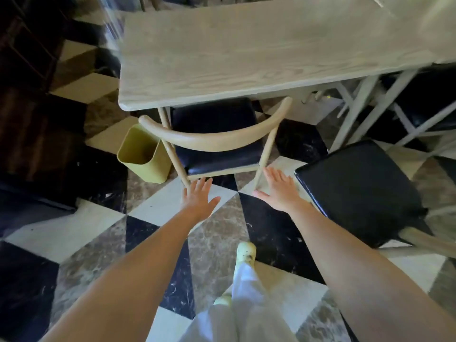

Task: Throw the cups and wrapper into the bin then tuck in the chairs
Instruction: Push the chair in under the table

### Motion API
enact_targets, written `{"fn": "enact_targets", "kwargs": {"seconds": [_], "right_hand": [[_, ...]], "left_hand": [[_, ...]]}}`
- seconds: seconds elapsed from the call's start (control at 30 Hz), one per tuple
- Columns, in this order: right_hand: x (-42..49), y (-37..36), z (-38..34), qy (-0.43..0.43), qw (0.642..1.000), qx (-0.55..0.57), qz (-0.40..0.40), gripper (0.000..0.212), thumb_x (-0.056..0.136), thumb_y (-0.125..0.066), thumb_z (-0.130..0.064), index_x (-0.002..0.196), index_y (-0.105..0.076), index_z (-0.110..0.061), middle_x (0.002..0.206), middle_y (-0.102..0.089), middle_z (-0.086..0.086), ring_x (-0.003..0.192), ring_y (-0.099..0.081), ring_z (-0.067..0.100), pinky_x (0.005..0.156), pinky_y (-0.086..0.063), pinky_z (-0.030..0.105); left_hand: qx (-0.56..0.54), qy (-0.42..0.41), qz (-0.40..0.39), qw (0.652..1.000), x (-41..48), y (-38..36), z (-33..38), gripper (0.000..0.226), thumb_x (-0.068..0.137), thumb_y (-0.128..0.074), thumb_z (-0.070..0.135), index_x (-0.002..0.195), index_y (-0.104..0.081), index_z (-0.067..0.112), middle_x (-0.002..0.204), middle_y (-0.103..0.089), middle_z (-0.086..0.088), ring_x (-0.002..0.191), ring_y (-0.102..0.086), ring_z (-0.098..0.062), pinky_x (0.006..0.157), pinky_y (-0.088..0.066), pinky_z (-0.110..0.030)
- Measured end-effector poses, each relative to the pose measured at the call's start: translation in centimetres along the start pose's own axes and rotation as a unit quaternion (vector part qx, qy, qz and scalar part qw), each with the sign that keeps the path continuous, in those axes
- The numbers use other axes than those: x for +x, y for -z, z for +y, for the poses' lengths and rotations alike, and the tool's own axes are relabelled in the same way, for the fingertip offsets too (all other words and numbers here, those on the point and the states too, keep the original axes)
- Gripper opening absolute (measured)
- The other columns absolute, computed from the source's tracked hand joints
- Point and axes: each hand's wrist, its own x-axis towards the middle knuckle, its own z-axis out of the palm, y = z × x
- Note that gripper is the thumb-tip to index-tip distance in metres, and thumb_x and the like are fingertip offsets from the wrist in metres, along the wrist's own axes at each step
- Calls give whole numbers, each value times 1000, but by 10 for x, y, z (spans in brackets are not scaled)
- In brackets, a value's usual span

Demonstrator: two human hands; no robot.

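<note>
At 12 o'clock, chair half under table
Holding nothing: left hand, right hand, fingers straight beside its rear legs, likely poised to push; bin at 10 o'clock; second chair at 2 o'clock, untucked

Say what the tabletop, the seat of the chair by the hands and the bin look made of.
Tabletop: pale wood, matt, with visible grain. Chair seat: probably black leather or vinyl, with a soft sheen. Bin: likely yellow-green plastic, smooth and matt.
</note>
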Motion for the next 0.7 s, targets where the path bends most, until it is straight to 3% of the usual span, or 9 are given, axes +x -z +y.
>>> {"fn": "enact_targets", "kwargs": {"seconds": [0.13,0.27,0.57,0.7], "right_hand": [[-67,-22,18,-13,993,10,-117,82,91,-35,-64,153,-1,-23,163,3,3,149,-1,26,119,-8,51],[-134,-37,47,-66,979,66,-183,75,93,-32,-64,153,-8,-25,162,-2,-1,149,-8,22,119,-14,46],[-252,-59,141,-143,953,143,-226,70,91,-38,-63,149,-28,-25,157,-28,0,141,-31,24,113,-28,37],[-302,-71,200,-165,947,169,-215,77,83,-39,-72,147,-31,-30,157,-28,-1,142,-31,23,114,-29,42]], "left_hand": [[54,-27,-152,987,-41,-17,26,58,101,-30,44,152,-17,20,162,-14,-3,149,-11,-27,119,-14,-48],[84,-89,-249,961,-79,-27,77,53,103,-27,39,151,-25,16,161,-17,-5,148,-17,-25,118,-16,-36],[184,-183,-318,912,-106,-81,188,55,101,-26,47,148,-34,20,159,-26,-1,146,-25,-24,117,-22,-37],[227,-217,-328,891,-119,-117,252,55,100,-27,51,145,-39,22,158,-29,1,145,-27,-23,118,-23,-39]]}}
